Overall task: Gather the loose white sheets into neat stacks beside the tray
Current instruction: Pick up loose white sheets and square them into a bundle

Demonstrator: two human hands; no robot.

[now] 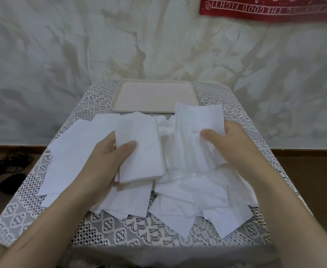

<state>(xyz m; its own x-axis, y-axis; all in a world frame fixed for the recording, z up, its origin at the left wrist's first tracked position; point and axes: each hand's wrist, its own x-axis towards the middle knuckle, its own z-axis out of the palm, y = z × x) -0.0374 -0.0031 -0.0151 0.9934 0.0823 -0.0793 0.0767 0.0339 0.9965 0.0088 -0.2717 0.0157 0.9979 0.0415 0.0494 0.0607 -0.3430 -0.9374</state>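
My left hand (pixel 108 159) pinches a squared stack of white paper sheets (pixel 139 151), my right hand (pixel 234 146) grips a fanned bundle (pixel 195 122), both lengthwise toward the beige rectangular plastic tray (pixel 154 93), the right one nearer it.

One tray (pixel 154 96). Two hands: a left hand (pixel 108 157) and a right hand (pixel 234 144). Two gripped bundles of white sheets, one per hand — the left bundle (pixel 139 149) and the right bundle (pixel 195 120); sheets within each too closely packed to count. Loose sheets (pixel 178 206) spread over one lace cloth (pixel 120 231) — well over ten, overlapped too much for an exact figure. One red banner (pixel 271 8). One tangle of black cable (pixel 7 163). One dark oval object (pixel 10 183) on the floor.
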